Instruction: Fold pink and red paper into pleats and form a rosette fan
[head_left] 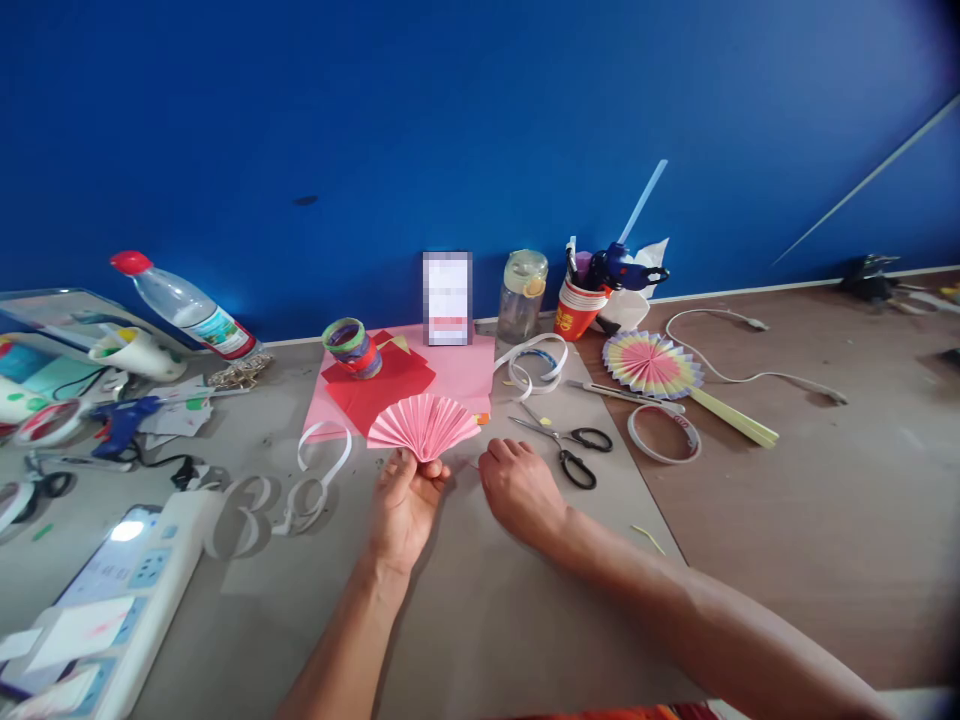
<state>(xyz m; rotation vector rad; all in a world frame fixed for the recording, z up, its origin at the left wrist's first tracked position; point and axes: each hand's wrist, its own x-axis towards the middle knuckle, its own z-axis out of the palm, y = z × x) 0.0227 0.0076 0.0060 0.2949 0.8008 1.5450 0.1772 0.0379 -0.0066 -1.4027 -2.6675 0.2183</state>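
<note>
Pink pleated paper fan (pixel 424 425) is pinched at its base by the left hand (pixel 409 495), presumably keeping folds gathered, while the right hand (pixel 521 488) curls its fingers, any grip unclear.

Evenly lit; glare on phone (pixel 101 566); edges stretched, right corners dark.

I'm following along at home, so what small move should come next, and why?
Perhaps bring the right hand over to steady the pink pleated paper fan: only the left hand pinches it, at its base, and the right sits apart from it.
</note>
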